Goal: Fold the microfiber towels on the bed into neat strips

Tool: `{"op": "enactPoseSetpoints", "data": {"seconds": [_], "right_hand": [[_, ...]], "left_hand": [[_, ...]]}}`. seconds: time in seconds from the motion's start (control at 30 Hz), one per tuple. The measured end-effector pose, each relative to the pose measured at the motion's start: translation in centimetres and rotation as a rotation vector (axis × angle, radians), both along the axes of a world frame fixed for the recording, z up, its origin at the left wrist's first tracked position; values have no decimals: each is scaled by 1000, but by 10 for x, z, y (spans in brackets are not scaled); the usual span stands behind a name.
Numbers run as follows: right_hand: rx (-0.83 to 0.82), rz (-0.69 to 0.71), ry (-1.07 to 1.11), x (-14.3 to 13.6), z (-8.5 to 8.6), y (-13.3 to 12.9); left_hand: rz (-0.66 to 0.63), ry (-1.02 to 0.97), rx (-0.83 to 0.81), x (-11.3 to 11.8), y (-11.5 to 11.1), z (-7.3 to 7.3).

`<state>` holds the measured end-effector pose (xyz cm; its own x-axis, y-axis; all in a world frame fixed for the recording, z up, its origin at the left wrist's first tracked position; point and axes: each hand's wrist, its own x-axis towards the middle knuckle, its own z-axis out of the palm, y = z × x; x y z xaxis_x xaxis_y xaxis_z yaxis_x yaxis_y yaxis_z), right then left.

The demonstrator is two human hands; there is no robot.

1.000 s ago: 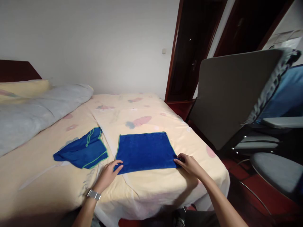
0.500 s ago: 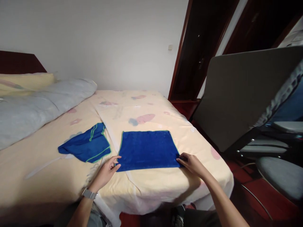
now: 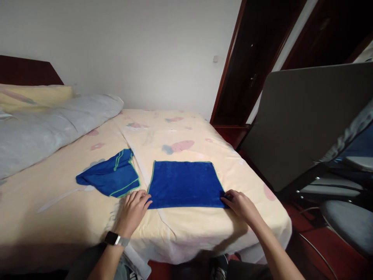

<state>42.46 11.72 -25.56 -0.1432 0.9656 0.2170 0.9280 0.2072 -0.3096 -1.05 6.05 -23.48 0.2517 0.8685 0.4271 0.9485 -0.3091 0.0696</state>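
A blue cloth (image 3: 186, 184) with a green stitched edge lies flat on the bed, its near edge toward me. My left hand (image 3: 134, 206), with a watch on the wrist, pinches the cloth's near left corner. At the near right corner, the fingers of my right hand (image 3: 239, 204) are closed on the same cloth. Left of it a second blue cloth (image 3: 112, 175) with green edging lies crumpled, just beyond my left hand and apart from it.
The bed (image 3: 204, 223) has a yellow patterned sheet. A grey rolled quilt (image 3: 58, 120) and a yellow pillow (image 3: 37, 95) lie at the left. Right of the bed stand a large dark panel (image 3: 303, 120) and a grey-seated chair (image 3: 349, 223). A dark door (image 3: 247, 66) is behind.
My left hand has turned palm-down and its fingers have closed on the cloth's near left corner. My right hand stays at the right corner. The whole view has shifted slightly.
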Motion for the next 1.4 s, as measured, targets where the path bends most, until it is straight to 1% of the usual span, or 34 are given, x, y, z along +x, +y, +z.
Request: {"op": "enactPoseSetpoints", "data": {"seconds": [0.03, 0.1, 0.17, 0.23, 0.3, 0.33, 0.4, 0.47, 0.57, 0.67, 0.73, 0.9, 1.0, 1.1, 1.17, 1.23, 1.3, 1.33, 1.4], "right_hand": [[96, 13, -56, -5, 3, -2], [264, 47, -125, -23, 8, -9], [346, 119, -111, -54, 11, -20], [370, 259, -72, -91, 8, -33], [364, 435, -67, -127, 0, -45], [354, 501, -66, -142, -4, -50], [331, 566, -48, -163, -11, -56], [296, 569, -26, -171, -15, -57], [230, 588, -43, -167, -15, -57], [200, 593, -79, -145, -14, -57], [195, 555, -97, -121, -17, -55], [178, 383, -102, -49, -33, -45], [158, 330, -84, -24, -39, -40], [159, 334, -49, -20, -38, -38], [187, 334, -22, -21, -32, -37], [249, 338, -1, -23, -22, -37], [332, 355, 21, -29, -11, -38], [368, 370, 31, -35, -6, -39], [399, 415, 37, -57, -1, -42]], "left_hand": [[-7, 92, 49, 3, -4, 1], [-49, 199, 102, 12, -13, 1], [-102, 231, 134, 26, -21, -3], [-160, 246, 134, 42, -26, -9], [-220, 265, 107, 57, -28, -17], [-245, 273, 89, 63, -27, -20], [-269, 282, 62, 71, -26, -27], [-273, 276, 32, 71, -23, -31], [-281, 233, -2, 61, -20, -32], [-260, 188, -16, 43, -19, -28], [-225, 166, -27, 31, -18, -26], [-170, 93, -113, 9, -17, -28], [-181, 60, -142, 2, -15, -28], [-228, 52, -117, -5, -14, -25], [-267, 67, -60, -10, -14, -21], [-304, 89, 12, -12, -14, -15], [-338, 111, 71, -5, -15, -10], [-358, 123, 88, 3, -14, -8], [-420, 151, 101, 26, -11, -5]]}}
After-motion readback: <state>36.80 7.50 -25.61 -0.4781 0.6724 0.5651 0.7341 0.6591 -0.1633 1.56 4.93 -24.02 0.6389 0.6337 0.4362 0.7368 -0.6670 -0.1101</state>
